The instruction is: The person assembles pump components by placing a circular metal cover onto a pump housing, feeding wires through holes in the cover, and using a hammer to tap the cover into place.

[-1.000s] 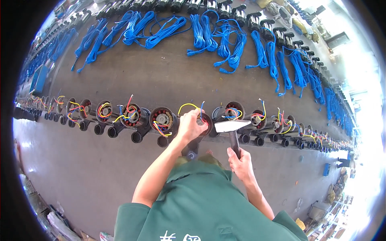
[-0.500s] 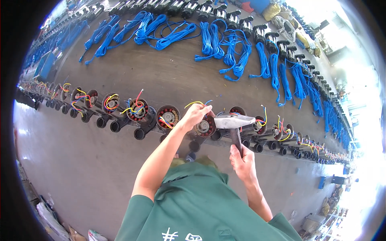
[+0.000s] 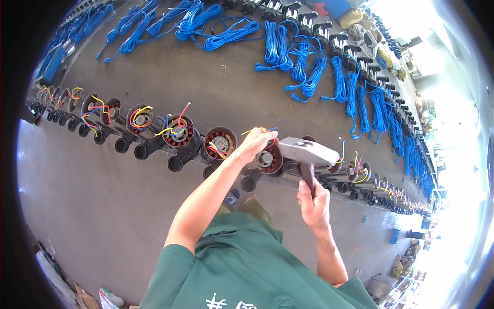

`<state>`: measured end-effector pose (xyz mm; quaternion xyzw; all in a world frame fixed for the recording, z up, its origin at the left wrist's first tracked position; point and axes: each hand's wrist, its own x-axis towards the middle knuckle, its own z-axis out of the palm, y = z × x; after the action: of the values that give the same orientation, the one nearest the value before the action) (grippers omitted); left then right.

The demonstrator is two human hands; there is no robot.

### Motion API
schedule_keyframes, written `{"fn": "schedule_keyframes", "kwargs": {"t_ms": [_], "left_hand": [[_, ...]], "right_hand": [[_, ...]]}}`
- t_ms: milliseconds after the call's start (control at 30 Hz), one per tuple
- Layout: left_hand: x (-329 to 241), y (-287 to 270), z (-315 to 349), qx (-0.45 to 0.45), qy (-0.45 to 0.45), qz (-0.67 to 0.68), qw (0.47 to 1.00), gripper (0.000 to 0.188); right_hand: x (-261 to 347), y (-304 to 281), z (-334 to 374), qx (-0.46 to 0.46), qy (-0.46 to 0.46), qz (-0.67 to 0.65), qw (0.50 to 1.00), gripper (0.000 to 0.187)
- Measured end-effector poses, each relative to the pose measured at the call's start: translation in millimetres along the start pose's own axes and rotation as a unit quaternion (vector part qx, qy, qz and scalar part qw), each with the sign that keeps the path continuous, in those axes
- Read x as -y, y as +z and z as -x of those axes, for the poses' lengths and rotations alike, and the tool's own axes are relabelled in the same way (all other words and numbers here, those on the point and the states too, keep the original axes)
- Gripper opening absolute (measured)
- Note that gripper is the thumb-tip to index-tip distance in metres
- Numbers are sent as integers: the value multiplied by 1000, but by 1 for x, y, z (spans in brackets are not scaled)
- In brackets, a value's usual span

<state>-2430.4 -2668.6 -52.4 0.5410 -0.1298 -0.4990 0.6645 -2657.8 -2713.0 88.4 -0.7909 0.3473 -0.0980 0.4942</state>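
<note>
My right hand (image 3: pixel 314 206) grips the dark handle of a hammer (image 3: pixel 310 151), its grey metal head raised above the row of motors. My left hand (image 3: pixel 257 143) is closed in a pinch at the upper rim of an open motor housing (image 3: pixel 268 160) with a red-wound stator inside. Yellow and blue wire ends poke out above its fingertips; what the fingers pinch is too small to make out. The hammer head is just right of that hand, apart from it. Left of it stands another open motor housing (image 3: pixel 220 144) with red, yellow and blue wires.
Similar motor housings (image 3: pixel 177 133) with loose wires form a long row to both sides. Beyond lies a brown floor strip (image 3: pixel 206 87), then bundles of blue cable (image 3: pixel 231 35) attached to a row of dark-and-silver units (image 3: pixel 337 44). Grey floor (image 3: pixel 103 206) lies on my near side.
The hammer has risen a little and its head looks larger. My left hand keeps its pinch at the same housing. The whole view has shifted slightly.
</note>
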Motion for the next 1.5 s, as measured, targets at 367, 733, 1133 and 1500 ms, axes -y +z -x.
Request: {"fn": "schedule_keyframes", "kwargs": {"t_ms": [367,733,1133,1500], "left_hand": [[14,-10,-2,3,16,2,1000,38],[9,-14,2,74,14,-17,997,41],[-1,-9,5,80,-25,-64,994,42],[24,44,64,-140,234,-601,751,91]], "right_hand": [[4,13,-10,14,68,30,997,39],[-21,14,-10,39,108,103,988,48],[-33,28,-12,52,102,101,988,47],[-41,-52,22,-37,201,-202,958,40]]}}
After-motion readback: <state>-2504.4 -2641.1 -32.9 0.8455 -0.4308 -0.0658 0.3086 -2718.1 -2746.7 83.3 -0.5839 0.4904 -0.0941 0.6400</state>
